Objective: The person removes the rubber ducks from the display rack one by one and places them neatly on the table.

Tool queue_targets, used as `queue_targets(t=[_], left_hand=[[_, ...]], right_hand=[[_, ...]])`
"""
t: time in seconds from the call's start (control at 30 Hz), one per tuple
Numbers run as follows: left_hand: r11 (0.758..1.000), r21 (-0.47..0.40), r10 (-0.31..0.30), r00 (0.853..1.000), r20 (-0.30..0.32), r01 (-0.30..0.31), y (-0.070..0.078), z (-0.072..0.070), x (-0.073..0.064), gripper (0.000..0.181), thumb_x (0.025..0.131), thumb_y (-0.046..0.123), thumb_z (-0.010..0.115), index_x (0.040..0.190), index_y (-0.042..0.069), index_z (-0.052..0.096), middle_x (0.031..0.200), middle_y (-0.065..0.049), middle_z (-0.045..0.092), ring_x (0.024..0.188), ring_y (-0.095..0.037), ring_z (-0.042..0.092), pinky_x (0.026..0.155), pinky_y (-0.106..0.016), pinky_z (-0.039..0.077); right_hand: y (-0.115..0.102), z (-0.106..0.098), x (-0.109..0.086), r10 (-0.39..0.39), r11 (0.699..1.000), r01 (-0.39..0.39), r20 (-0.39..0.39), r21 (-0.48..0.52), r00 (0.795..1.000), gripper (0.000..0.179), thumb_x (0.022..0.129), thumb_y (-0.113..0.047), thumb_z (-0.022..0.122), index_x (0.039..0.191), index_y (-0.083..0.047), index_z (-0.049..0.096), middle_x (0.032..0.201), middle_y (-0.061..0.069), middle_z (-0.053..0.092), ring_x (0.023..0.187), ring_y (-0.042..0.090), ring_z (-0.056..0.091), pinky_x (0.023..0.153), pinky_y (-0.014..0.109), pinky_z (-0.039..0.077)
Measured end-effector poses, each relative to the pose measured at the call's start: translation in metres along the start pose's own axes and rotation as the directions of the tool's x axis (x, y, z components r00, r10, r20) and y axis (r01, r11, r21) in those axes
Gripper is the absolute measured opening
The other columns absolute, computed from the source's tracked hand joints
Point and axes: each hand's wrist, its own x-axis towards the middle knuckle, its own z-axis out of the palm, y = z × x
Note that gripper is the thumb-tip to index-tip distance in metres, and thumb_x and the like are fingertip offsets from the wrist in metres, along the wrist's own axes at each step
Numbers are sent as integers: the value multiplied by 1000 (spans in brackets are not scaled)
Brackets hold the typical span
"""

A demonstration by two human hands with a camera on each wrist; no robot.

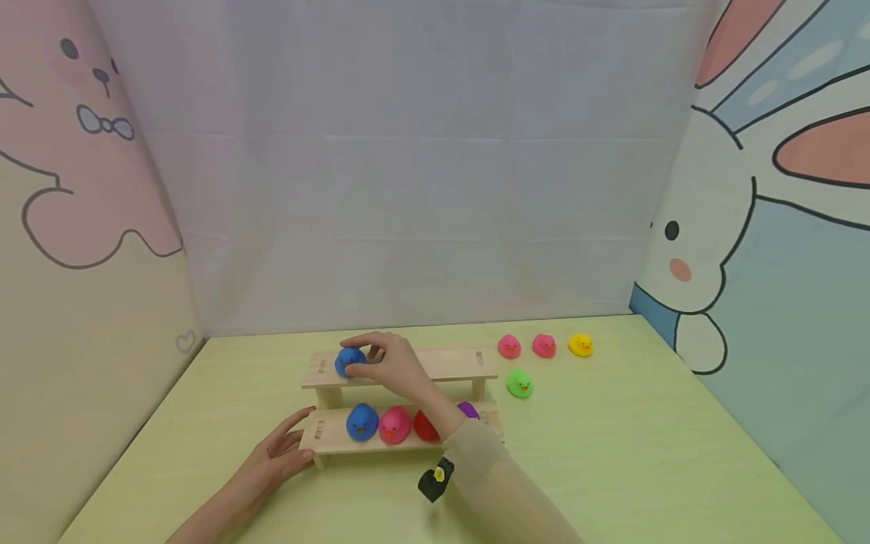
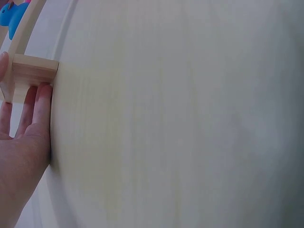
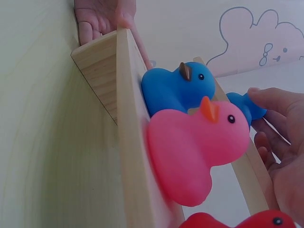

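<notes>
My right hand (image 1: 394, 366) pinches a blue rubber duck (image 1: 347, 358) between thumb and fingers over the left part of the upper wooden shelf (image 1: 435, 365). On the lower wooden shelf (image 1: 340, 437) sit a blue duck (image 1: 362, 421), a pink duck (image 1: 395, 425), a red duck (image 1: 425, 428) and a purple duck (image 1: 468, 409). The right forearm partly covers the red and purple ones. My left hand (image 1: 269, 459) touches the left end of the lower shelf, its fingers fairly straight. From the left wrist view, fingertips (image 2: 44, 90) meet the shelf's wooden leg (image 2: 34, 70).
Right of the shelves, two pink ducks (image 1: 509, 347) and a yellow duck (image 1: 581, 344) stand along the back of the table (image 1: 612, 438), with a green duck (image 1: 519, 383) nearer. A pale curtain (image 1: 421, 166) hangs behind; printed panels (image 1: 782, 317) flank both sides.
</notes>
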Motion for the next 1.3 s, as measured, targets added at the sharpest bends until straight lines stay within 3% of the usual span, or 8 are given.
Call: queue_targets(t=[0.8, 1.3], left_hand=[[1000, 13, -9, 1000, -16, 9, 1, -1, 1, 75, 99, 17, 58, 159, 22, 14, 136, 4, 53, 117, -1, 58, 96, -19, 48], [1000, 1, 4, 1000, 10, -4, -2, -2, 1, 76, 99, 16, 58, 159, 18, 11, 132, 9, 55, 116, -2, 58, 97, -19, 48]], right_hand=[[0, 0, 1, 11, 1000, -11, -9, 14, 1000, 35, 87, -26, 76, 121, -28, 71, 112, -4, 69, 90, 9, 55, 71, 20, 48], [-2, -16, -16, 8, 998, -6, -32, 66, 999, 34, 89, -24, 73, 123, -23, 69, 120, -2, 69, 95, 12, 57, 79, 24, 48]])
